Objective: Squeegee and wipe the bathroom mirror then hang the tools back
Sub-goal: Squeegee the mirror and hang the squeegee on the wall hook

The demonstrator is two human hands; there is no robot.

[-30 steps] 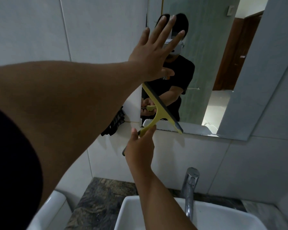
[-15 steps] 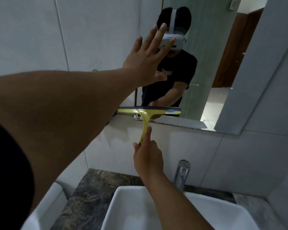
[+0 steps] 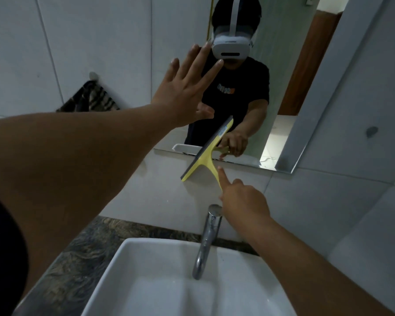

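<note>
My right hand point(image 3: 242, 200) holds the yellow squeegee point(image 3: 206, 153) by its handle, index finger stretched along it. The blade is tilted, its upper end on the mirror point(image 3: 283, 65) glass and its lower end below the mirror's bottom edge over the wall tile. My left hand point(image 3: 187, 90) is spread flat with fingers apart near the mirror's left edge, holding nothing. A dark striped cloth point(image 3: 89, 99) hangs from a wall hook point(image 3: 94, 75) to the left of the mirror.
A white basin point(image 3: 169, 281) sits below with a chrome tap point(image 3: 206, 240) just under my right hand. Dark marble counter point(image 3: 78, 258) runs left of the basin. The mirror reflects a person in a headset and a brown door.
The squeegee blade turned from level at the mirror's bottom edge to steeply tilted and shifted right. The view dropped, showing the hanging cloth. My left hand stayed spread on the mirror's left edge.
</note>
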